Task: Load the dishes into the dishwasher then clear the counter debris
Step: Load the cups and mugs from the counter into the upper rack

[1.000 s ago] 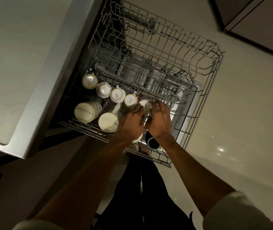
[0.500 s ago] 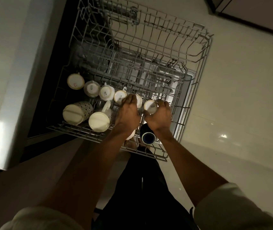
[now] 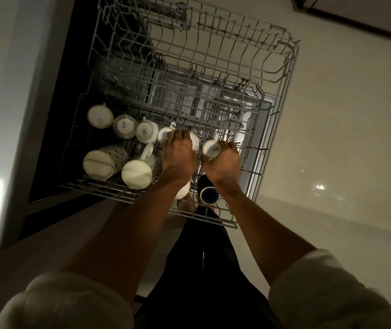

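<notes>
At the far left the pale bench (image 3: 6, 96) runs down the frame, its top and left parts cut off by the picture's edge. Just right of it the wire rack (image 3: 291, 74) stands pulled out of the dark dishwasher opening (image 3: 54, 138) over the floor (image 3: 356, 138). The rack's rear and right sections hold nothing but bare tines; a lower basket shows dimly through them, hard to make out.

Along the rack's left front, a row of small white cups (image 3: 124, 125) sits bottom-up, touching one another. Nearer the front edge lie two larger mugs, a patterned mug (image 3: 103, 161) and a white mug (image 3: 138, 173), tipped on their sides, bases toward the camera.

The left hand (image 3: 177, 155) reaches over the row, back upward; its fingers curl down over a cup (image 3: 164, 136) that is mostly hidden, so whether they grip it or only rest on it cannot be told. Beneath its wrist another white vessel is largely covered.

Just beside it, the right hand (image 3: 224, 163) holds an upturned small cup (image 3: 211, 149), fingers clamped round its side, its printed base showing. Below this wrist a dark mug (image 3: 209, 194) with a blue-rimmed base lies near the rack's front edge. Rolled pale sleeves (image 3: 332, 293) are cut off at the bottom
</notes>
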Demonstrator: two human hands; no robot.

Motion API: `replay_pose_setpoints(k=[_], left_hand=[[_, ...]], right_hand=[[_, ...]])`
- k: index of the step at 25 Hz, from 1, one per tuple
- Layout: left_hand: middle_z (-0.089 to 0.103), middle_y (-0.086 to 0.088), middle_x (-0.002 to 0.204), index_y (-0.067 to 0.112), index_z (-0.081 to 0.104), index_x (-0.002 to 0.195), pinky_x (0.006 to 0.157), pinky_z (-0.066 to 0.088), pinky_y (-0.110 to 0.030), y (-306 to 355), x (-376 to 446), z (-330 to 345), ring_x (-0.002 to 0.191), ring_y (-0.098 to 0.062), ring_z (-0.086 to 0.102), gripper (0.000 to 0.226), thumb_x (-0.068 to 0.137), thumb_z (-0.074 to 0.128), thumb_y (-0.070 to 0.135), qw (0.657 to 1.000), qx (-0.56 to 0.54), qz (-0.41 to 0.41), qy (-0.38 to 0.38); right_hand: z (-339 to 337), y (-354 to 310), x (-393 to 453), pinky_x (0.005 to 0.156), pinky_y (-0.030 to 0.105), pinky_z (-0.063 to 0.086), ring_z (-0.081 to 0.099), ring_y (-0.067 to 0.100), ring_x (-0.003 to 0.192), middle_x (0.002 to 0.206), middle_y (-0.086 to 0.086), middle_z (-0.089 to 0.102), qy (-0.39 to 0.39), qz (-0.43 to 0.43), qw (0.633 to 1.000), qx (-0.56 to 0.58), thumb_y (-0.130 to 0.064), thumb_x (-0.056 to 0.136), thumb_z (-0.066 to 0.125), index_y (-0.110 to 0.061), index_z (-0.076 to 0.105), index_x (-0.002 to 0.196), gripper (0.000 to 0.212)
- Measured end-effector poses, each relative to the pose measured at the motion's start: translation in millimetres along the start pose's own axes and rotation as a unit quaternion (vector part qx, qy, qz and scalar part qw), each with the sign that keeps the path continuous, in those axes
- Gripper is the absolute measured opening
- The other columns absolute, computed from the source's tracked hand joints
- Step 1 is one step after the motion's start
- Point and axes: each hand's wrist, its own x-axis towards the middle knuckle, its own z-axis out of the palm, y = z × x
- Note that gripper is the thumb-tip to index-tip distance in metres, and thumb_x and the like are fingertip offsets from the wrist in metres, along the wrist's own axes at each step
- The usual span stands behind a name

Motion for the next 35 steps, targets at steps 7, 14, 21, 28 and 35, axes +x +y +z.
replay_pose_setpoints(k=[7,14,21,28,35], left_hand=[[0.05,-0.013,0.141,0.007,0.052,0.134,0.107,0.036,-0.042,-2,5,1,0.132,-0.03,0.043,0.057,0.084,0.068,0.027,1.0,0.008,-0.002,0.001],[0.052,-0.011,0.136,0.009,0.051,0.134,0.102,0.042,-0.042,-2,-12,4,0.127,-0.029,0.046,0.066,0.075,0.07,0.033,0.998,-0.032,0.039,0.027],[0.046,-0.009,0.141,0.011,0.05,0.136,0.095,0.049,-0.042,8,-12,8,0.125,-0.029,0.051,0.065,0.078,0.074,0.029,0.997,-0.044,0.057,-0.005],[0.047,-0.012,0.139,0.008,0.054,0.134,0.098,0.051,-0.044,11,-1,13,0.125,-0.031,0.051,0.063,0.077,0.08,0.015,0.994,-0.068,0.076,-0.028],[0.044,-0.014,0.14,0.005,0.051,0.137,0.102,0.046,-0.039,18,11,18,0.13,-0.03,0.044,0.065,0.078,0.077,0.013,0.993,-0.076,0.08,-0.036]], right_hand=[[-10,10,-19,0.081,0.025,0.053,0.061,0.023,0.107,0.124,0.01,0.057,0.038,0.002,0.999,0.004,-0.037,0.071,0.083,-0.009,0.058,0.13,0.07],[-14,13,-26,0.078,0.031,0.057,0.061,0.025,0.099,0.117,0.012,0.057,0.095,-0.017,0.995,0.029,-0.03,0.068,0.078,-0.005,0.061,0.125,0.065],[-14,31,-27,0.075,0.038,0.06,0.062,0.023,0.093,0.114,0.008,0.056,0.067,0.034,0.997,0.018,-0.029,0.067,0.082,-0.008,0.062,0.122,0.063],[-13,32,-7,0.087,0.034,0.055,0.059,0.025,0.108,0.124,0.011,0.057,0.016,0.011,1.0,-0.011,-0.028,0.074,0.082,-0.01,0.059,0.128,0.062],[-12,30,4,0.081,0.033,0.057,0.059,0.024,0.101,0.124,0.011,0.054,-0.01,0.018,0.999,-0.032,-0.04,0.078,0.079,-0.01,0.06,0.125,0.058]])
